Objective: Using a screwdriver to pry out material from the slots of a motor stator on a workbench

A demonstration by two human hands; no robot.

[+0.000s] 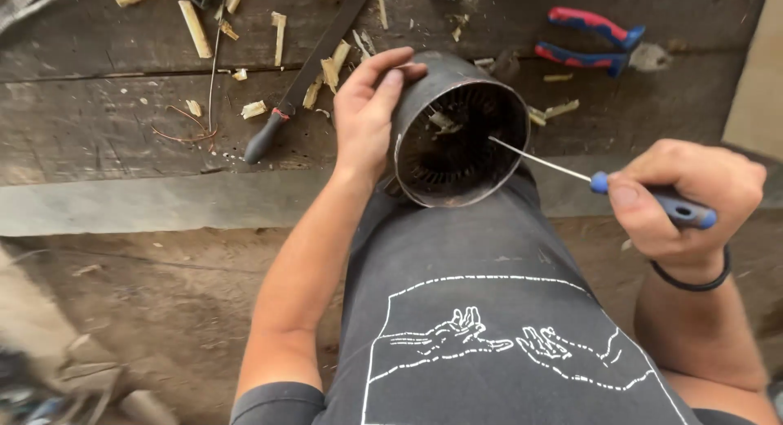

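1. Gripping the left side of a dark metal motor stator (pixel 457 131), the left hand (pixel 367 115) wraps its fingers over the top rim and sets its thumb against the near edge, clamped on the housing. The stator rests at the front edge of the wooden workbench (pixel 98 123), against the person's dark shirt (pixel 473 311), with its open end tilted toward the camera so the slotted core inside shows.
2. The right hand (pixel 685 201) is closed tight around the blue handle of a thin screwdriver (pixel 571 170). Its slim metal shaft reaches left, and its tip sits inside the stator's opening near the upper right of the rim.
3. A black band (pixel 693 282) circles the right wrist.
4. On the bench behind the stator, a long flat file (pixel 306 78) with a dark handle lies diagonally, just left of the left hand.
5. Red and blue handled pliers (pixel 591 42) lie well to the upper right of the stator.
6. Pale wood slivers (pixel 196 29) are scattered over the planks, and a loop of thin coppery wire (pixel 188 131) lies to the far left of the file.
7. The shirt carries a white line drawing of two reaching hands inside a dashed outline; no packages or signs can be made out.
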